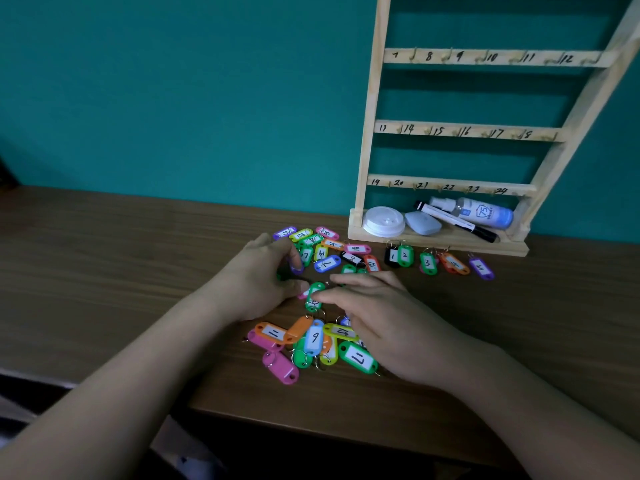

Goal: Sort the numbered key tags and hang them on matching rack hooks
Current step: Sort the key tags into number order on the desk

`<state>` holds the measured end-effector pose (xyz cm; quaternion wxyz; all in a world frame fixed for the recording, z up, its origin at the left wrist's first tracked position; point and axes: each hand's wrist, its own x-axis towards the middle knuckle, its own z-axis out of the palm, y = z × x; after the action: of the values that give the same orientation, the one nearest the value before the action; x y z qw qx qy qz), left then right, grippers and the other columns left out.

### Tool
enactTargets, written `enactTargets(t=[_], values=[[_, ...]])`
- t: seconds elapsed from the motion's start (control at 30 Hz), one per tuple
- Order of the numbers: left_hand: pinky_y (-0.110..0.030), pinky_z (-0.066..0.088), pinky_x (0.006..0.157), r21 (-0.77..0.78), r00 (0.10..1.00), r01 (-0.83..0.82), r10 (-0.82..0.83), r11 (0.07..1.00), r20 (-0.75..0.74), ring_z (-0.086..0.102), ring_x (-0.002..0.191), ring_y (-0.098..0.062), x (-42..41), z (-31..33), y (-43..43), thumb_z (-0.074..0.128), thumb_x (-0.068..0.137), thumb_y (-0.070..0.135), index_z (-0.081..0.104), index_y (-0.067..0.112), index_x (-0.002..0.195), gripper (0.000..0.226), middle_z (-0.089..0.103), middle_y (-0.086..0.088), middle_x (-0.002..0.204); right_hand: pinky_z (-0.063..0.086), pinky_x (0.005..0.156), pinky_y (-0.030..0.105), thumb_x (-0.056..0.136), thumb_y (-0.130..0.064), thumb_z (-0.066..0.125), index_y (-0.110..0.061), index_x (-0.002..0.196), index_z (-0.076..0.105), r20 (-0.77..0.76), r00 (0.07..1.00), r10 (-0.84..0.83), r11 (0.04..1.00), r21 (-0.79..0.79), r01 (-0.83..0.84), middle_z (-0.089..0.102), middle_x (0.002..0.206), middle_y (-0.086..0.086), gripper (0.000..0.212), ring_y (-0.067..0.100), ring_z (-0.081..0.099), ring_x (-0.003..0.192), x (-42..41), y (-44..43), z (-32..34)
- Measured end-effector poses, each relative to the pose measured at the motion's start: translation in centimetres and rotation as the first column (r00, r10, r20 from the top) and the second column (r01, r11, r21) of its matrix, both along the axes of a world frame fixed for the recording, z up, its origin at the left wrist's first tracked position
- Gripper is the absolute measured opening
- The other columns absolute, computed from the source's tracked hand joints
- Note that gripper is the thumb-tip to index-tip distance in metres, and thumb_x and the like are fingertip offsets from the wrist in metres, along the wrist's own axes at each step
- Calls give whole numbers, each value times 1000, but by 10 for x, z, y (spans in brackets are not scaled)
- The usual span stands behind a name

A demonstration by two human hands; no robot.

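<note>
Clearly light, stiff, slick plastic tags [313, 336] heaped on bench [104, 271]; best pinched at edges or ring. Left hand [263, 277] curled, grip cannot be told; right hand [377, 310] spread flat, nothing held.

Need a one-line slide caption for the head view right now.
Both hands sort a pile of colored key tags; tags 1 to 5 lie lined up before the empty-hooked wooden rack.
</note>
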<state>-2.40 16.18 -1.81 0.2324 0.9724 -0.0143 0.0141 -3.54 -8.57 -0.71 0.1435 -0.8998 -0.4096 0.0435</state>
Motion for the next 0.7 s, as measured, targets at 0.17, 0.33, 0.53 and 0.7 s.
enactTargets(t=[0.17,0.33,0.53,0.7], values=[[-29,43,93,15,998,-61,61,998,29,54,113,-15,6,-2,7,81,89,39,64,38,104,23,50,7,113,25,120,35,110,-16,43,-53,153,44,-21,998,-62,998,19,62,33,165,-22,57,5,15,146,2,-6,-8],[-24,40,78,1,994,-63,63,998,87,58,101,-11,8,-3,14,82,89,37,64,35,104,24,51,14,105,25,122,38,109,-14,42,-54,155,41,-41,997,-65,997,46,66,32,166,-24,60,3,16,147,4,-9,-8],[-8,37,78,-60,989,14,-5,998,149,57,100,0,-2,8,15,84,85,44,63,36,101,27,56,17,107,23,104,10,112,-15,44,-46,148,53,-37,993,-114,983,143,118,49,142,-37,48,-27,30,122,19,-32,8],[-24,43,88,-13,991,137,-137,991,-6,53,110,0,-11,9,12,84,79,57,60,44,109,41,51,19,114,36,113,26,108,-12,52,-42,129,67,-97,990,-102,976,184,118,68,118,-35,39,-11,54,124,20,-42,3]])
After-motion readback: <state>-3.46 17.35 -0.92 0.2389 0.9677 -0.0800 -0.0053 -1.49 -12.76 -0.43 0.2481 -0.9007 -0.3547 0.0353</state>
